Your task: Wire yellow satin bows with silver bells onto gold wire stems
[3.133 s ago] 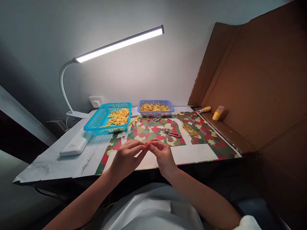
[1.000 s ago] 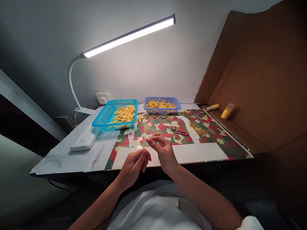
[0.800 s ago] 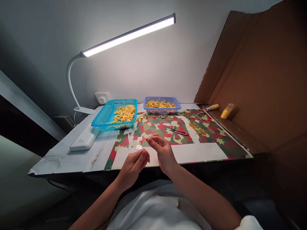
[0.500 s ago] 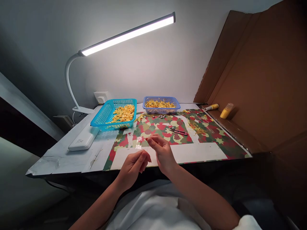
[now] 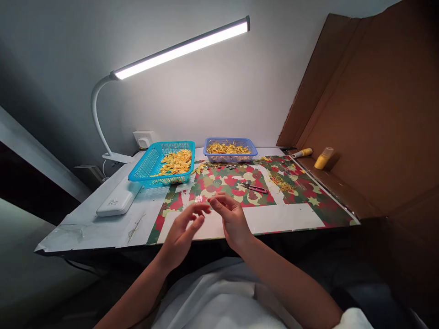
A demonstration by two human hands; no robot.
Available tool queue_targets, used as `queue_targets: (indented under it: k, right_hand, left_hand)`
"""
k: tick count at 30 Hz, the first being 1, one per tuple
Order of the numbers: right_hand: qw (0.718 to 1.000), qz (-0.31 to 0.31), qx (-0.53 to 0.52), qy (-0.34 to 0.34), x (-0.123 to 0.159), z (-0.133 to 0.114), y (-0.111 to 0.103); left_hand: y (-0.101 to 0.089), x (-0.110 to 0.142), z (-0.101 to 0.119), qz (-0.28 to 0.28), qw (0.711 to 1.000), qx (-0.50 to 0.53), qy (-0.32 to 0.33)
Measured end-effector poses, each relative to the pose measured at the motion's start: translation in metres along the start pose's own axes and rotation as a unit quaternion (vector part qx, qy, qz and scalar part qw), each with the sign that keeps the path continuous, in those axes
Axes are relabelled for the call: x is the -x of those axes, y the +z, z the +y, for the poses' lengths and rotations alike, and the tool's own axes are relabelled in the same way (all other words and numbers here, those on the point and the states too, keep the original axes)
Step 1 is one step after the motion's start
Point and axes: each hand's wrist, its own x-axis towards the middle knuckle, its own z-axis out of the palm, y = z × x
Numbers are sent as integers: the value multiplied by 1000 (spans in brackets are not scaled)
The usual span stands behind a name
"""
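So the left hand (image 5: 179, 235) is loosely open, thumb and fingers spread, and the right hand (image 5: 233, 221) has its thumb pressed onto the index finger. Can't tell if anything's pinched in there, too small to make out. Both are over the front edge of the desk (image 5: 288, 216), fingertips really close together.

Nearest tool is a pair of pink-handled thread snips (image 5: 255, 188), lying on the camo-print sheet (image 5: 222, 180) just past the right hand. Long axis runs mostly side to side with a slight slant: dark blades point left and a bit away from the person, handle end to the right and a touch closer.

Containers: the turquoise basket (image 5: 146, 168) at back left has a heap of flat yellow pieces (image 5: 175, 162), mostly piled on its right side. The purple-blue basket (image 5: 230, 159) next to it, a little apart, is full of stringy yellow-gold bits (image 5: 229, 148). Some small silvery balls (image 5: 231, 167) sit in front of that one, and there's a tangle of thin yellow strands (image 5: 283, 184) right of the snips.
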Motion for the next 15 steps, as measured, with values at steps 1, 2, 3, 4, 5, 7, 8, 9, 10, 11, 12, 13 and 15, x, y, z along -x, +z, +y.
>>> queue_targets:
  k: [1, 2, 3, 4, 5, 7, 8, 9, 10, 11, 12, 13, 15]
  right_hand:
    - [1000, -2, 5, 0, 0, -1, 0]
    - [1000, -4, 10, 1, 1, -2, 0]
    - [1000, -7, 15, 1, 1, -3, 1]
    - [1000, -10, 20, 2, 2, -4, 1]
    - [1000, -16, 24, 4, 3, -5, 1]
    - [999, -28, 25, 11, 4, -7, 2]
    - [999, -35, 24, 15, 5, -8, 2]
    - [999, -43, 21, 21, 6, -9, 2]
    - [998, -49, 18, 28, 7, -10, 2]
    - [998, -54, 15, 35, 8, -11, 2]
    - [997, -59, 12, 41, 8, -11, 2]
    - [997, -62, 9, 47, 9, -12, 2]
    - [996, -63, 4, 57, 10, -13, 2]
  left_hand:
    - [-5, -4, 3, 24, 1000, 0, 8]
    - [-9, -9, 6, 41, 999, 0, 15]
    - [-13, -14, 10, 48, 999, 2, 21]
    - [-16, -19, 13, 39, 999, 9, 24]
    - [-19, -25, 15, 20, 999, 24, 22]
    - [-22, -35, 18, -45, 997, 69, 9]
    - [-23, -39, 18, -78, 993, 89, 2]
    - [-24, -42, 16, -105, 989, 104, -3]
    - [-24, -45, 14, -126, 985, 114, -6]
    - [-24, -47, 12, -140, 983, 121, -7]
    - [-24, -48, 9, -149, 981, 127, -8]
    - [-24, -49, 7, -159, 978, 133, -10]
    - [-24, -50, 4, -176, 973, 147, -16]
